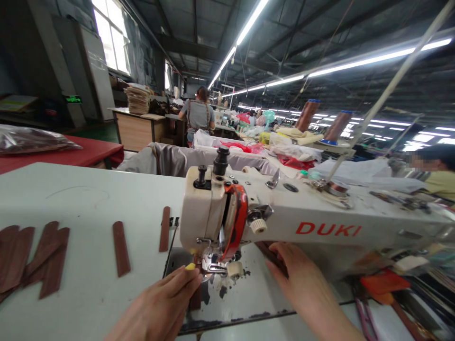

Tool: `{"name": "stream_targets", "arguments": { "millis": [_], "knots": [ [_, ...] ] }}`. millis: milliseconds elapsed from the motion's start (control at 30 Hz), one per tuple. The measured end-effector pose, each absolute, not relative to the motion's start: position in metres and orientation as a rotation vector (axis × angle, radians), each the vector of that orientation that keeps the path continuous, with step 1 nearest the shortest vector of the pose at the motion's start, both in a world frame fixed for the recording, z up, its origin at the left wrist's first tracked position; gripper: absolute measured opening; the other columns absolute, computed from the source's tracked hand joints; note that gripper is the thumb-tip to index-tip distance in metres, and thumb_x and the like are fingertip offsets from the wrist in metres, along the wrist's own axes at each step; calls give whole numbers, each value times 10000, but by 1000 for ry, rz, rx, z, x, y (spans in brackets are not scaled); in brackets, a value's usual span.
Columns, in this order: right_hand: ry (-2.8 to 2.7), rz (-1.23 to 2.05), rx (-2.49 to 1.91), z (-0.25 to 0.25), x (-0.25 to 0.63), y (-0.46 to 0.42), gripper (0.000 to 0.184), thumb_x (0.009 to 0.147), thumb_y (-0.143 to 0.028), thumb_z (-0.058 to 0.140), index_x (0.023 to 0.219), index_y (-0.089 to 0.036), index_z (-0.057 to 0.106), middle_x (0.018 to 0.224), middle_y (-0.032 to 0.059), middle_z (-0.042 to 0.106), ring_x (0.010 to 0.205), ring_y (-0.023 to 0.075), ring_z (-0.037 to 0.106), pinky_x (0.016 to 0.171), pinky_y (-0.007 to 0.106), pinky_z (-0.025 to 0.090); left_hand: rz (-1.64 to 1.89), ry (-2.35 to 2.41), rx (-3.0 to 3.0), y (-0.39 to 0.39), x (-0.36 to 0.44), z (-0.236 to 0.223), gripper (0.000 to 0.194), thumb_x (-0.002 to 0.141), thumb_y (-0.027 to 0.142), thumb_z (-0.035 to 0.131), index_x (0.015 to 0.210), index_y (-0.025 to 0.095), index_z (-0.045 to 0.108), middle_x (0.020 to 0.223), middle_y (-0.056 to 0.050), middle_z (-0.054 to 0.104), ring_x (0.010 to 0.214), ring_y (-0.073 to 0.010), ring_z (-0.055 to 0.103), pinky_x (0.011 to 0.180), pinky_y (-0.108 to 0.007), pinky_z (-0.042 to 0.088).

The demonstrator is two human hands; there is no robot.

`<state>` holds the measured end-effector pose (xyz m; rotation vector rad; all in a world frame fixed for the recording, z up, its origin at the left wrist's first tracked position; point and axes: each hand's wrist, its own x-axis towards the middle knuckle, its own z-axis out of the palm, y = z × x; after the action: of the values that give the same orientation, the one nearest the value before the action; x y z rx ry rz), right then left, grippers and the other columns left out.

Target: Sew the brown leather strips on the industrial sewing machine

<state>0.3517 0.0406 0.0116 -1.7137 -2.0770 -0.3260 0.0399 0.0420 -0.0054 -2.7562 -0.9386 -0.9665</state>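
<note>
At a DUKI sewing machine (277, 203), the left hand (161, 300), fingers bunched, holds a brown strip (195, 301) under its fingertips, beside the presser foot (215, 268); the right hand (302, 274) grips a darker strip (270, 254) between thumb and fingers beneath the arm.

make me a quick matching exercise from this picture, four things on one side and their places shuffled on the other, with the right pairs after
Things
1. left hand
2. right hand
3. brown thread cones
4. plastic bag

Places
A. standing beyond the sewing machine, with blue tops
B. on the red surface at the far left
C. close beside the presser foot
D. under the machine's arm, fingers at a dark brown piece

Right pairs: 1-C, 2-D, 3-A, 4-B
</note>
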Motion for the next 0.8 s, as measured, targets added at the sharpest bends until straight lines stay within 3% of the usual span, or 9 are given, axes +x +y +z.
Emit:
{"name": "stream_targets", "arguments": {
  "millis": [133, 333, 433, 567, 700, 800],
  "knots": [
    [-2163, -389, -1811, -1, 368, 55, 122, 863, -166, 548, 940, -167, 643, 920, 88, 687, 818, 246, 682, 725, 355, 542, -936, -930, -2795, 39, 43, 8, 452, 825, 57, 428, 1227, 197, 580, 1108, -66, 727, 990, -188, 709, 954, -256, 515],
    [-2244, -453, -2085, 15, 350, 65, 274, 879, -56, 465, 980, -167, 694, 881, 113, 727, 791, 284, 712, 680, 367, 537, -949, -949, -2816, 40, 43, 8, 450, 831, 53, 391, 1229, 170, 565, 1122, -88, 710, 987, -162, 701, 952, -222, 512],
    [-2254, -451, -2131, 22, 343, 68, 229, 909, -137, 506, 977, -191, 717, 874, 114, 743, 780, 316, 718, 656, 390, 545, -939, -971, -2804, 40, 43, 4, 477, 824, 45, 409, 1262, 177, 544, 1157, -71, 698, 1051, -171, 680, 974, -237, 503],
    [-2228, -437, -1991, 25, 346, 64, 234, 905, -174, 498, 971, -250, 710, 914, 59, 755, 784, 303, 727, 645, 392, 560, -941, -973, -2784, 37, 43, -4, 444, 846, 60, 421, 1263, 137, 556, 1185, -92, 682, 1099, -184, 658, 1011, -229, 472],
    [-2164, -495, -1640, 39, 353, 35, 221, 889, -195, 449, 870, -248, 663, 793, 20, 733, 631, 230, 713, 523, 322, 548, -1007, -1064, -2807, 39, 34, -1, 421, 856, 72, 415, 1220, 184, 595, 1192, -63, 672, 1077, -164, 662, 978, -201, 499],
    [-2172, -436, -1320, 47, 336, 0, 186, 911, -187, 461, 918, -245, 638, 815, 3, 729, 635, 161, 704, 594, 244, 568, -985, -1289, -2754, 56, 26, 9, 397, 857, 60, 344, 1077, 178, 652, 1090, -74, 691, 983, -176, 684, 881, -240, 562]
  ]
}}
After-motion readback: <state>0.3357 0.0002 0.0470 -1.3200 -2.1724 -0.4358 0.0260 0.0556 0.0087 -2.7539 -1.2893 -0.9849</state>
